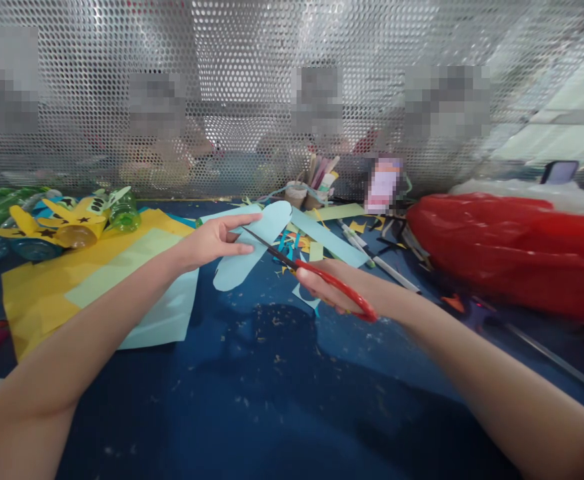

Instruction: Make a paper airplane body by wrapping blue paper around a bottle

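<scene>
My left hand [217,239] pinches a light blue paper cut-out [242,267] with long rounded ends, thumb and fingers at its left edge. In my right hand [322,280] is a pair of scissors [342,288] with red handles and dark blades. The blades point up and left, lying across the front of the cut-out with the tips close to my left fingers. Whether the blades touch the paper, I cannot tell. Beneath and behind the scissors lie small blue, yellow and green paper scraps [289,245].
Yellow sheets [27,293] and a pale blue sheet [172,320] lie at left, below green plastic bottles [125,212] and yellow paper shapes [79,217]. Cups [297,193] with sticks stand at the back against a perforated metal panel [252,80]. A red plastic bag [512,247] bulges at right.
</scene>
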### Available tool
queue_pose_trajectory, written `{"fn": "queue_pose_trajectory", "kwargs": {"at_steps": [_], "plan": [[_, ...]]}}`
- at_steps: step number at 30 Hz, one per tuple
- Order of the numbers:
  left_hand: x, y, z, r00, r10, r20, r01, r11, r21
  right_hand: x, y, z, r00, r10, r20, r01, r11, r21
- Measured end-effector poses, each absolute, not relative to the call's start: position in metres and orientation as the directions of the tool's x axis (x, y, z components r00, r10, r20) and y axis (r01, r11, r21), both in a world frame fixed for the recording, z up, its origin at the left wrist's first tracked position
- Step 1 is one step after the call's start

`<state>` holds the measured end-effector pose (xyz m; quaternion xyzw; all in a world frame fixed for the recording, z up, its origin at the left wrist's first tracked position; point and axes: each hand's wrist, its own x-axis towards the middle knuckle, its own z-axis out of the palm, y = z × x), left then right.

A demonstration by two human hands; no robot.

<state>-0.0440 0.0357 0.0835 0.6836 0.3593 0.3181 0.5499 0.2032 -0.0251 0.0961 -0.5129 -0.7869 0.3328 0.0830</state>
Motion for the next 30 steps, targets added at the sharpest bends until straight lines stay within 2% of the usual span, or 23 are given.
{"fn": "queue_pose_trajectory", "kwargs": {"at_steps": [13,20,30], "plan": [[-0.046,0.040,0.081,0.539,0.841,0.045,0.154,-0.150,0.977,0.202,-0.020,0.093,-0.470,0.871,-0.142,0.764,0.321,-0.560],[-0.047,0.043,0.076,0.551,0.834,-0.008,0.153,-0.092,0.984,0.201,-0.017,0.093,-0.394,0.899,-0.190,0.816,0.246,-0.524],[-0.046,0.045,0.070,0.560,0.829,-0.007,0.177,-0.111,0.978,0.200,-0.011,0.082,-0.349,0.910,-0.225,0.839,0.196,-0.507]]}}
